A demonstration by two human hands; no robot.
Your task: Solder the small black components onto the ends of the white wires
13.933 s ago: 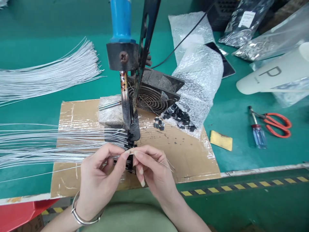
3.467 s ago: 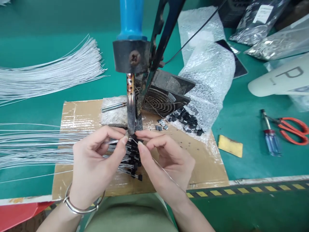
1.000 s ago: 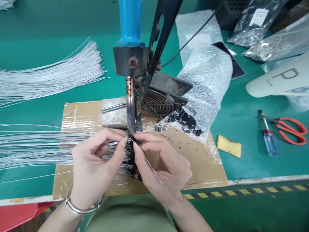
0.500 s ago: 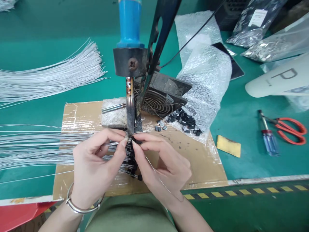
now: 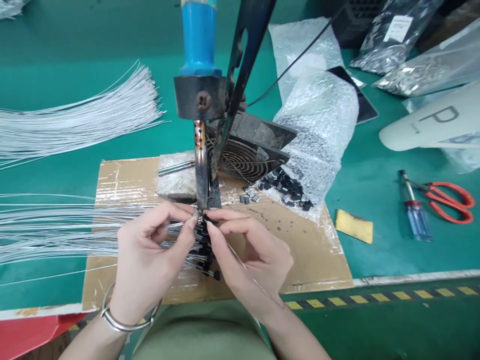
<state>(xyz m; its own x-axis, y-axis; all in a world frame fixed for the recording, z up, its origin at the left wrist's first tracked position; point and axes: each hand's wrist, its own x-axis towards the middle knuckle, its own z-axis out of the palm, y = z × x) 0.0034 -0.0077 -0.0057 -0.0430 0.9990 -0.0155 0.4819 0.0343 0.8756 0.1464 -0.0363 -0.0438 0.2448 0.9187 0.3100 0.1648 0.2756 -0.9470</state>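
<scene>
Just under the tip of a blue-handled soldering iron (image 5: 201, 170), my two hands nearly meet. My left hand (image 5: 150, 260) pinches a thin white wire end with a small part that is too small to make out. My right hand (image 5: 255, 250) has a thin silvery solder wire (image 5: 258, 284) between thumb and forefinger, trailing back over the palm to the wrist. Below the fingertips lies a row of black connectors (image 5: 204, 250) on white wires (image 5: 101, 240) that run off to the left. The iron is clamped to a black metal arm (image 5: 243, 55).
A round-grilled fan (image 5: 247, 160) stands behind the hands, beside black pieces (image 5: 287, 187) on bubble wrap (image 5: 318, 115). Rightward lie a yellow sponge (image 5: 354, 226), a screwdriver (image 5: 418, 220), red-handled scissors (image 5: 450, 200) and a white cup (image 5: 431, 120). A wire bundle (image 5: 82, 115) lies back left.
Both hands stay near the iron tip. My right hand has shifted very slightly, and the solder wire lies a little differently along it. The view has moved slightly.
</scene>
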